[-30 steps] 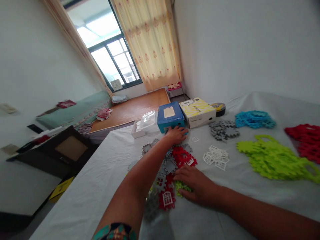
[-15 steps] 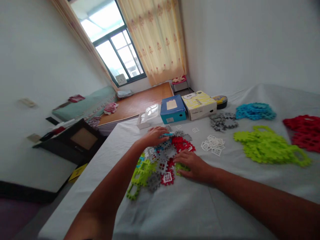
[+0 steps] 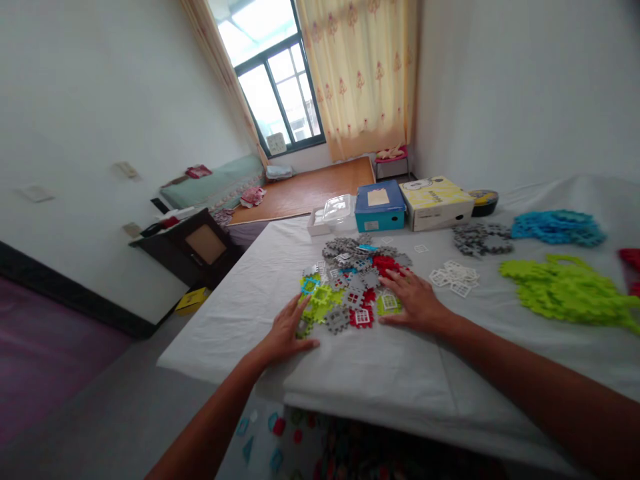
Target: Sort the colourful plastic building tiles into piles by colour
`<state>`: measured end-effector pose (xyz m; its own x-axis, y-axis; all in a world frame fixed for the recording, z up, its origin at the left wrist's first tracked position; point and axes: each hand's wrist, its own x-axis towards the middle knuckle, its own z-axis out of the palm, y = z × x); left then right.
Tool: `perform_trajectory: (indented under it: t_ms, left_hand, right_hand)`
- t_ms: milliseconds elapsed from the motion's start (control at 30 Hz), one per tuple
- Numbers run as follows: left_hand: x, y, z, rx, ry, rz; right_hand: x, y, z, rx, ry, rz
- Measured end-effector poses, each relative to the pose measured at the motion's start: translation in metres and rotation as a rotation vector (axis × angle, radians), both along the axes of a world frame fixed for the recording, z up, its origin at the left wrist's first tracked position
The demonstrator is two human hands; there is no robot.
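A mixed heap of toothed plastic building tiles (image 3: 339, 321) in grey, green, red and blue lies on the white-covered table. My left hand (image 3: 286, 333) rests at the heap's near left edge, fingers spread beside the green tiles (image 3: 320, 303). On the heap's right side, my right hand (image 3: 413, 300) is open, its fingers touching the edge near some red tiles (image 3: 386, 265). Between its thumb and fingers lies a green tile with a white window piece (image 3: 389, 302). Another white window piece sits on a red tile (image 3: 362, 317) at the front.
Sorted piles lie to the right: white window pieces (image 3: 456, 277), grey tiles (image 3: 483, 239), blue tiles (image 3: 557, 227) and green tiles (image 3: 567, 290). Behind the heap stand a clear plastic container (image 3: 339, 212), a blue box (image 3: 380, 205) and a yellow-white box (image 3: 437, 203). Loose pieces (image 3: 277, 459) lie on the floor.
My left hand has come from the heap's far side to its near left edge. My right hand stays at the right side. The view has shifted, showing the table's front edge and floor.
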<state>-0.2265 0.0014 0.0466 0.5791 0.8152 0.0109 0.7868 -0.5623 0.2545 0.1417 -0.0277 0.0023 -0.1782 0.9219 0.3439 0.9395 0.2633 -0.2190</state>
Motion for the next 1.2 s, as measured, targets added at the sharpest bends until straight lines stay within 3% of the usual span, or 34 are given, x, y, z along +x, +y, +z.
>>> perform_trajectory:
  t_ms: [133,300,467,633,700,800,900,967,1067,1200]
  left_hand:
    - [0.045,0.023,-0.009,0.12,-0.192,0.007]
    - [0.076,0.057,-0.003,0.174,-0.382,-0.011]
    - [0.117,0.088,0.004,0.143,-0.605,0.016]
    - [0.158,0.101,0.024,0.181,-0.542,-0.003]
    - [0.147,0.093,0.035,0.186,-0.453,-0.08]
    - [0.098,0.07,0.043,0.072,-0.182,-0.352]
    - [0.044,0.046,0.033,-0.055,0.042,-0.337]
    - [0.027,0.035,0.02,-0.091,0.085,-0.285]
    - [0.036,0.029,0.0,-0.03,0.017,-0.25]
    - [0.077,0.037,-0.013,0.131,-0.112,-0.269]
  right_hand:
    - [-0.006,-0.002,0.013,-0.008,-0.016,-0.064]
    - [0.003,0.019,0.018,0.053,0.096,-0.038]
    - [-0.013,0.068,0.028,0.104,0.409,0.012]
    - [-0.025,0.096,0.063,-0.005,0.842,0.03]
    - [-0.011,0.086,0.075,-0.019,0.823,0.071]
    - [0.018,0.049,0.078,-0.109,0.558,0.099]
    - [0.031,0.009,0.058,-0.213,0.328,0.098]
    - [0.021,-0.006,0.04,-0.235,0.235,0.117]
    - [-0.01,-0.005,0.023,-0.167,0.161,0.103]
    - [-0.047,0.022,0.027,-0.088,0.267,0.147]
